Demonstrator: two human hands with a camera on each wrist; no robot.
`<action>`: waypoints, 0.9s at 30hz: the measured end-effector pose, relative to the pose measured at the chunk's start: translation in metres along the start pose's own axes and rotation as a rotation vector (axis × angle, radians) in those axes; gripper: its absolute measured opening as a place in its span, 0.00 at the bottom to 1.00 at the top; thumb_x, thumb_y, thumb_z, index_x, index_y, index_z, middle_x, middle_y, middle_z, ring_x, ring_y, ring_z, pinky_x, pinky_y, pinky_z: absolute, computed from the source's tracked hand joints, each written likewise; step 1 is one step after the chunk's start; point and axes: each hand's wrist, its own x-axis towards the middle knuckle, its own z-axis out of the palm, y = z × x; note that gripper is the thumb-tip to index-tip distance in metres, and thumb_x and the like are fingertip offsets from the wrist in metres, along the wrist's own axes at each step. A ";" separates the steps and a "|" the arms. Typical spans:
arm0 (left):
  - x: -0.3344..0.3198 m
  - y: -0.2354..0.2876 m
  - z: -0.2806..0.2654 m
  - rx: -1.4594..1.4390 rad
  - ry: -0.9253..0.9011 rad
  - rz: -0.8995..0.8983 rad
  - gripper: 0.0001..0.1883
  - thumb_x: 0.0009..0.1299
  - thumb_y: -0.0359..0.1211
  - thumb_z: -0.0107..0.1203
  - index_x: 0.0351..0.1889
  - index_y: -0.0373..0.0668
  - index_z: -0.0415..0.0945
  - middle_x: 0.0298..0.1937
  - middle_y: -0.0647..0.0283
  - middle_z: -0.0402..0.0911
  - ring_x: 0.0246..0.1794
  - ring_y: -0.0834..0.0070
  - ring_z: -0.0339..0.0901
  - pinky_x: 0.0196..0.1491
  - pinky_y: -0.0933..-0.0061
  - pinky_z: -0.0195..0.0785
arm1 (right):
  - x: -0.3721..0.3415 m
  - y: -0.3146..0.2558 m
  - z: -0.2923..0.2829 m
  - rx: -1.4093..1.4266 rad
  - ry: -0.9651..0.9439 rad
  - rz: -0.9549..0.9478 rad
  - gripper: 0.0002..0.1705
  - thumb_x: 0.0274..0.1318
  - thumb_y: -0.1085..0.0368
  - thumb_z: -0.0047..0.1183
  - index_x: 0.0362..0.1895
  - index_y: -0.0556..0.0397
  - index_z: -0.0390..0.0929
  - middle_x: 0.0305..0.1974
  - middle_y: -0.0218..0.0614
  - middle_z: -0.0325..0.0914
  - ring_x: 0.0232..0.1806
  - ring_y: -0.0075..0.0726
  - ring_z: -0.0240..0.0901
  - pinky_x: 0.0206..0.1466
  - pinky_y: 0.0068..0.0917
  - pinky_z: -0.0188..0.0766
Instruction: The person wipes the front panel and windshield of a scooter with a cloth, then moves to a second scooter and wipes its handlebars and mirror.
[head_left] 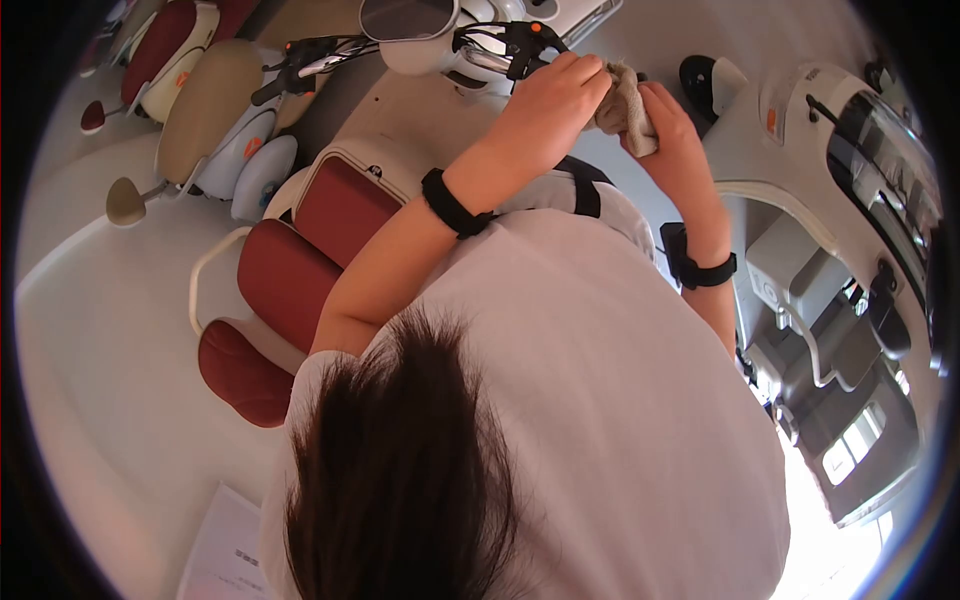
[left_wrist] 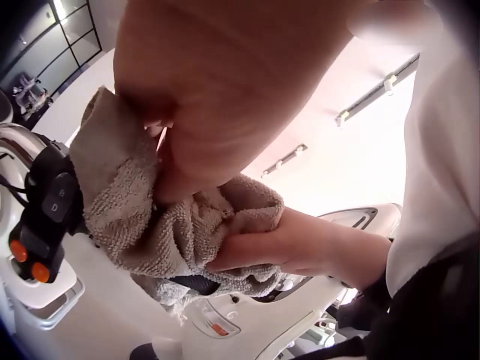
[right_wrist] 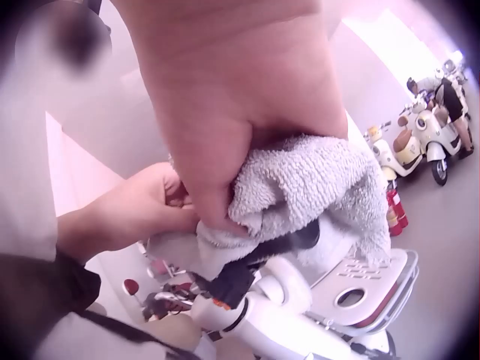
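A beige terry cloth [head_left: 622,108] is bunched over the end of a scooter handlebar, beside a black switch housing with orange buttons [left_wrist: 41,259]. My left hand [head_left: 560,110] grips the cloth on the side toward that housing. From the other side, my right hand [head_left: 672,140] holds it too, with the thumb [left_wrist: 251,251] lying along its folds. In the right wrist view the cloth [right_wrist: 307,191] drapes below my right hand [right_wrist: 232,97], and a black part [right_wrist: 292,241] shows beneath it. The folds hide most of the handlebar grip and several fingertips.
The scooter's round display [head_left: 410,18] sits at the middle of the handlebar, with the red seat [head_left: 290,270] below and left. More scooters [head_left: 210,120] stand at the left. A white vehicle [head_left: 810,150] stands close on the right. Red fire extinguishers [right_wrist: 397,212] are farther off.
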 end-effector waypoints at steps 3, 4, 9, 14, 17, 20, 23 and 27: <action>0.000 0.003 -0.003 0.100 -0.031 -0.037 0.14 0.60 0.18 0.53 0.45 0.33 0.74 0.44 0.55 0.74 0.48 0.54 0.73 0.51 0.59 0.71 | 0.007 0.000 0.016 -0.111 -0.013 -0.046 0.38 0.40 0.68 0.74 0.60 0.55 0.72 0.54 0.42 0.76 0.56 0.55 0.75 0.54 0.46 0.73; -0.001 0.006 -0.003 0.157 -0.047 -0.050 0.14 0.61 0.19 0.52 0.46 0.33 0.73 0.45 0.54 0.74 0.49 0.54 0.72 0.52 0.59 0.72 | 0.012 -0.001 0.021 -0.119 -0.034 -0.055 0.38 0.40 0.68 0.74 0.60 0.55 0.72 0.54 0.40 0.75 0.55 0.55 0.75 0.55 0.46 0.73; -0.005 0.015 -0.009 0.248 -0.004 -0.181 0.13 0.63 0.22 0.53 0.46 0.33 0.73 0.48 0.54 0.74 0.50 0.56 0.72 0.53 0.60 0.73 | 0.031 -0.004 0.024 -0.110 -0.115 -0.109 0.36 0.41 0.67 0.73 0.57 0.56 0.72 0.51 0.40 0.74 0.53 0.55 0.74 0.54 0.46 0.72; 0.008 0.027 0.000 0.242 -0.020 -0.257 0.15 0.62 0.23 0.56 0.48 0.34 0.74 0.48 0.55 0.75 0.48 0.57 0.74 0.53 0.62 0.74 | 0.019 0.015 0.010 0.049 -0.148 -0.105 0.33 0.44 0.67 0.70 0.56 0.58 0.71 0.52 0.44 0.73 0.53 0.56 0.73 0.53 0.46 0.72; 0.014 0.029 0.007 0.275 -0.052 -0.232 0.16 0.61 0.23 0.57 0.48 0.34 0.75 0.47 0.57 0.75 0.47 0.59 0.74 0.51 0.63 0.75 | 0.012 0.023 0.003 0.050 -0.219 -0.041 0.33 0.45 0.66 0.70 0.56 0.58 0.70 0.53 0.45 0.72 0.54 0.56 0.73 0.55 0.48 0.71; 0.017 0.024 0.014 0.314 0.006 -0.184 0.16 0.60 0.23 0.57 0.48 0.35 0.75 0.47 0.58 0.76 0.47 0.60 0.74 0.49 0.63 0.75 | 0.011 0.020 0.009 0.022 -0.208 -0.013 0.34 0.46 0.67 0.70 0.58 0.58 0.69 0.53 0.45 0.72 0.55 0.56 0.72 0.57 0.49 0.69; 0.016 0.023 0.016 0.379 -0.009 -0.212 0.17 0.60 0.24 0.59 0.49 0.37 0.76 0.47 0.60 0.76 0.46 0.62 0.74 0.48 0.64 0.75 | 0.009 0.014 0.021 -0.002 -0.113 0.014 0.34 0.46 0.67 0.70 0.58 0.57 0.69 0.53 0.43 0.72 0.56 0.55 0.71 0.59 0.49 0.67; 0.019 0.029 0.021 0.398 0.018 -0.261 0.17 0.60 0.26 0.59 0.49 0.39 0.76 0.47 0.61 0.76 0.46 0.63 0.74 0.49 0.66 0.74 | 0.013 0.010 0.020 0.063 -0.152 0.063 0.34 0.47 0.67 0.70 0.58 0.56 0.69 0.52 0.44 0.71 0.55 0.55 0.71 0.57 0.49 0.67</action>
